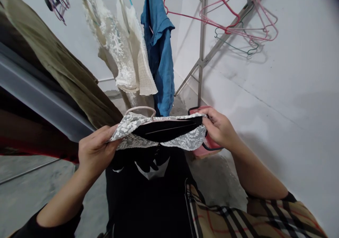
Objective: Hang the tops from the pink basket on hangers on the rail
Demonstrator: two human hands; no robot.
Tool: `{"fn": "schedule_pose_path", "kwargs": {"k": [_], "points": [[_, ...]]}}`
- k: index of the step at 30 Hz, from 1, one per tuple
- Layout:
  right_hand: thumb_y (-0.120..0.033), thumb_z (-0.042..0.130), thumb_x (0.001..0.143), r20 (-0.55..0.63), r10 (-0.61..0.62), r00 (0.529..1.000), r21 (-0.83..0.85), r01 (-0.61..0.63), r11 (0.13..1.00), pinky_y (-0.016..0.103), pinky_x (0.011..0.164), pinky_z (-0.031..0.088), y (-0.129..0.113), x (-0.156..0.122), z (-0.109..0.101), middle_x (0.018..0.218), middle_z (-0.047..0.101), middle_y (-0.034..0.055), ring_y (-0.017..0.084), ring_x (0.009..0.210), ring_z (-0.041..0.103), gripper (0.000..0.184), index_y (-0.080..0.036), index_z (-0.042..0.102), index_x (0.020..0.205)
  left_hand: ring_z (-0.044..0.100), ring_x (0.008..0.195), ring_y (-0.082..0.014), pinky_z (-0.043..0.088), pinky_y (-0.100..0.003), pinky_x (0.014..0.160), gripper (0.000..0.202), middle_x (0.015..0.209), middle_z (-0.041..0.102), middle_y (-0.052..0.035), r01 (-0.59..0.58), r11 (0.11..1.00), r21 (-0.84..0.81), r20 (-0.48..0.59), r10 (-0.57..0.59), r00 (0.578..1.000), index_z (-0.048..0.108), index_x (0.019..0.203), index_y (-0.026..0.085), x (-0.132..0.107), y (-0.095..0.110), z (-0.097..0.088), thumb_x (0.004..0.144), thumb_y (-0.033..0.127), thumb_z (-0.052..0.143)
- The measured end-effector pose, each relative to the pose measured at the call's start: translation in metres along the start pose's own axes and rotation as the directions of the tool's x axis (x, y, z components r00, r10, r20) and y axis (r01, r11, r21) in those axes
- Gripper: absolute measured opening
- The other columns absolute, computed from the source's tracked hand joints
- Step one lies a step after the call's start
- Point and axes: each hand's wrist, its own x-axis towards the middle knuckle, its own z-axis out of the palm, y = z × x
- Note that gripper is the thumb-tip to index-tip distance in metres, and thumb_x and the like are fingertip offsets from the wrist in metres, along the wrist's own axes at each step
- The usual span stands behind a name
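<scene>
A black garment [148, 188] with a white lace collar [132, 130] hangs down in front of me. My left hand [94, 151] pinches the left end of the collar. My right hand [219, 128] grips the right end, and the neck opening is stretched wide between them. A pale pink hanger [141, 109] pokes out of the neck opening, its hook curving above the collar.
On a rail ahead hang a blue shirt [160, 54], cream lace tops [124, 54] and an olive garment [60, 68]. Empty pink hangers [238, 15] sit on a metal rack [202, 43] at the right. A pink basket [205, 149] stands below my right hand. White wall at right.
</scene>
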Motion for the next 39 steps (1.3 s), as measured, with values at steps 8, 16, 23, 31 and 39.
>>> {"fn": "schedule_pose_path", "kwargs": {"k": [8, 16, 23, 31, 39], "points": [[-0.038, 0.059, 0.088, 0.295, 0.362, 0.884, 0.532, -0.467, 0.707, 0.028, 0.069, 0.051, -0.008, 0.002, 0.003, 0.104, 0.067, 0.0033, 0.016, 0.082, 0.064, 0.03, -0.023, 0.062, 0.114, 0.059, 0.058, -0.004, 0.044, -0.012, 0.059, 0.013, 0.069, 0.065, 0.0062, 0.035, 0.999, 0.011, 0.031, -0.036, 0.999, 0.074, 0.093, 0.02, -0.003, -0.001, -0.004, 0.083, 0.015, 0.068], [-0.035, 0.064, 0.08, 0.166, 0.342, 0.925, 0.251, -0.375, 0.892, 0.029, 0.062, 0.047, -0.009, 0.006, -0.001, 0.079, 0.063, 0.0025, 0.017, 0.07, 0.059, 0.018, -0.019, 0.061, 0.085, 0.062, 0.06, -0.0056, 0.047, -0.013, 0.061, 0.01, 0.073, 0.069, 0.0041, 0.045, 0.999, 0.016, 0.039, -0.046, 0.998, 0.073, 0.092, 0.019, -0.005, -0.003, -0.001, 0.084, 0.019, 0.067], [-0.009, 0.051, 0.082, -0.007, -0.208, 0.978, -0.403, 0.187, 0.896, 0.034, 0.076, 0.05, -0.02, -0.016, 0.011, 0.093, 0.063, 0.0061, 0.02, 0.087, 0.062, 0.023, -0.02, 0.062, 0.099, 0.064, 0.059, -0.0073, 0.049, -0.014, 0.059, 0.013, 0.07, 0.072, 0.003, 0.133, 0.99, 0.041, -0.015, -0.132, 0.991, 0.076, 0.092, 0.019, 0.001, 0.005, 0.001, 0.081, 0.02, 0.068], [-0.033, 0.064, 0.088, 0.194, -0.255, 0.947, -0.408, 0.314, 0.857, 0.046, 0.094, 0.048, -0.001, -0.017, -0.031, 0.119, 0.064, 0.0118, 0.028, 0.111, 0.059, 0.039, -0.022, 0.058, 0.124, 0.068, 0.065, -0.0097, 0.053, -0.017, 0.063, 0.014, 0.079, 0.077, 0.0003, 0.227, 0.96, -0.162, -0.032, -0.235, 0.971, 0.077, 0.089, 0.017, 0.003, -0.01, 0.003, 0.076, 0.017, 0.072], [-0.04, 0.056, 0.089, 0.005, -0.134, 0.991, -0.187, 0.133, 0.973, 0.035, 0.051, 0.051, 0.008, -0.061, -0.078, 0.073, 0.066, 0.0071, 0.023, 0.062, 0.065, 0.014, -0.034, 0.068, 0.09, 0.07, 0.067, -0.0128, 0.054, -0.018, 0.063, 0.014, 0.079, 0.077, -0.0018, 0.175, 0.91, -0.376, 0.143, -0.13, 0.981, 0.077, 0.091, 0.017, 0.033, 0.014, 0.024, 0.08, 0.022, 0.072]]}}
